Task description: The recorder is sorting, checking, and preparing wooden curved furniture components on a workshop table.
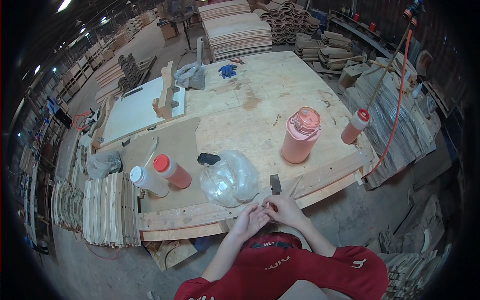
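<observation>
Both hands meet at the near edge of the wooden workbench (260, 115), in front of my red shirt. My left hand (251, 221) is turned palm up, its fingers loosely extended and nothing plainly held. Close against it, my right hand (284, 210) has thumb and fingers pinched together; whatever they hold is too small to make out. Just beyond the fingers lies a dark flat metal piece (275, 184) on the bench edge. Left of it sits a clear plastic bag (229, 177) with a black bundle (208, 159) at its top.
A large pink bottle (301, 137) stands at right, a red-capped bottle (354, 127) near the right edge. Two more bottles, red-capped (172, 171) and white-capped (149, 181), stand left. Blue gloves (228, 71) and pliers (237, 60) lie far back. An orange hose (397, 110) hangs at right.
</observation>
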A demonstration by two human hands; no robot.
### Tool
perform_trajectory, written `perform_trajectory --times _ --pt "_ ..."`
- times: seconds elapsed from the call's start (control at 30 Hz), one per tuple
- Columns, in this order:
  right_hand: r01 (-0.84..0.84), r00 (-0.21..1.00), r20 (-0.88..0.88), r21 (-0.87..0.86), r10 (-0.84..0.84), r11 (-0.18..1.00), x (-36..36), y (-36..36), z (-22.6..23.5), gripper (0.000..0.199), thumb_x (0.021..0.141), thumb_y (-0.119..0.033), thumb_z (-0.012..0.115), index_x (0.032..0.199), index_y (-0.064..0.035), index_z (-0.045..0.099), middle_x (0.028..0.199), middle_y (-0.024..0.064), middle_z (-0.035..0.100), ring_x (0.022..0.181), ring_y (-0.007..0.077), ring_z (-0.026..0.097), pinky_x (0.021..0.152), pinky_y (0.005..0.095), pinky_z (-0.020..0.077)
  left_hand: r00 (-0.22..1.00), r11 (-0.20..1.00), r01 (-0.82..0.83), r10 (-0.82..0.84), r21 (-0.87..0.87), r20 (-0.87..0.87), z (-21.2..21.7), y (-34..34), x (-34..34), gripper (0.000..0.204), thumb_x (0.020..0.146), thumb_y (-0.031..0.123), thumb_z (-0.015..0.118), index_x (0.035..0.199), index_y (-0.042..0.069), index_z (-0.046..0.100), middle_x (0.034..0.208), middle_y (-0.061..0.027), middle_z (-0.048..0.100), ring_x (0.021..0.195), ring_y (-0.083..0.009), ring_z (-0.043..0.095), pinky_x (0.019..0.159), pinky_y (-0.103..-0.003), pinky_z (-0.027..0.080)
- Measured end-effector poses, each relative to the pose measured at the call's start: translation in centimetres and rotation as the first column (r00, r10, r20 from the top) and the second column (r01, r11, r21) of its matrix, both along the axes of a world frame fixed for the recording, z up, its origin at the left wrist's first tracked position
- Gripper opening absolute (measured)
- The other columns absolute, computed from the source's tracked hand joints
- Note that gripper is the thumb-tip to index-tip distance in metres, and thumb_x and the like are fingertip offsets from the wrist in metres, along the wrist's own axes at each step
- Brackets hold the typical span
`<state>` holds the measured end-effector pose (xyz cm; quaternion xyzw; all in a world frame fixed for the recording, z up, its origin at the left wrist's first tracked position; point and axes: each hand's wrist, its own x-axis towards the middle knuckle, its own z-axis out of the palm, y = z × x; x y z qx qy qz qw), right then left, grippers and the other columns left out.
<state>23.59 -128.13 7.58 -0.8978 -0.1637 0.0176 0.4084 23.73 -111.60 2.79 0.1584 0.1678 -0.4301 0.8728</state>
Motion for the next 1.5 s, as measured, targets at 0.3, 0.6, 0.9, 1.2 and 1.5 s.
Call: perform_trajectory --times 0.3,0.6,0.9,1.2,1.5 --pt "0.097 0.994 -0.053 -0.062 -0.1 0.993 0.1 0.0 0.2 0.017 0.068 -0.008 0.062 0.085 -0.0036 0.06 0.062 0.0119 0.057 0.063 0.0274 0.059 0.058 0.0361 0.0463 0.517 0.547 -0.154 -0.665 0.823 0.539 0.3 -0.6 -1.7 0.05 0.095 0.037 0.022 0.107 -0.003 0.051 0.103 -0.0164 0.056 0.1 -0.0291 0.052 0.091 -0.037 0.037" --pt "-0.017 0.991 -0.13 -0.024 0.014 1.0 0.3 -0.2 -0.1 0.014 0.067 -0.006 0.06 0.08 -0.002 0.062 0.064 0.0126 0.059 0.064 0.0271 0.06 0.06 0.0358 0.0469 0.009 0.409 -0.622 -0.849 0.668 0.529 3.3 0.2 -1.8 0.031 0.09 0.026 0.042 0.099 0.001 0.057 0.102 -0.0154 0.057 0.095 -0.0312 0.053 0.086 -0.04 0.038" --pt "-0.03 0.99 -0.143 -0.137 0.01 0.99 0.0 -0.8 -0.7 0.016 0.068 -0.009 0.058 0.082 -0.0034 0.063 0.067 0.0138 0.06 0.066 0.0281 0.06 0.062 0.0358 0.0476 -0.172 0.467 -0.548 -0.875 0.694 0.453 3.7 -0.2 -1.9 0.028 0.089 0.026 0.044 0.098 0.003 0.057 0.094 -0.0143 0.059 0.091 -0.0281 0.055 0.08 -0.039 0.04" --pt "0.14 0.989 -0.054 0.051 -0.137 0.989 -0.5 0.2 0.5 0.014 0.072 -0.01 0.059 0.085 -0.0046 0.063 0.071 0.0136 0.061 0.069 0.0293 0.06 0.063 0.0369 0.0477 0.725 0.735 -0.151 -0.372 0.661 0.58 -1.7 -1.5 -1.8 0.027 0.092 0.021 0.037 0.103 0.001 0.053 0.097 -0.0118 0.06 0.086 -0.0209 0.058 0.074 -0.031 0.047" --pt "0.128 0.983 0.112 0.131 -0.143 0.983 -0.8 1.7 -0.2 0.016 0.072 -0.008 0.061 0.088 -0.0034 0.061 0.079 0.0136 0.06 0.072 0.0303 0.059 0.063 0.037 0.047 0.978 0.983 -0.183 0.184 -0.021 0.094 0.3 0.2 0.2 0.046 0.09 0.026 0.038 0.124 -0.005 0.038 0.118 -0.0137 0.048 0.108 -0.0209 0.046 0.096 -0.031 0.034"
